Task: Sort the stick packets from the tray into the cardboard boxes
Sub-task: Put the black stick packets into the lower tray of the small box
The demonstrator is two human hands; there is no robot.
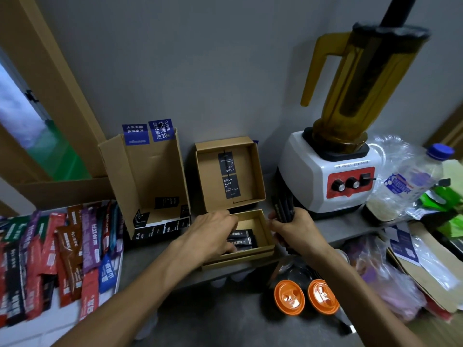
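Our right hand [294, 230] grips a bundle of black stick packets [283, 209] just beside the small cardboard box [265, 222]. Our left hand [213, 234] reaches into that box, onto the boxed packets [244, 237]; we cannot tell whether its fingers pinch one.

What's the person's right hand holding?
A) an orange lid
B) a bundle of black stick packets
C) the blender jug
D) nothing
B: the right hand grips a bundle of black stick packets just beside the small cardboard box.
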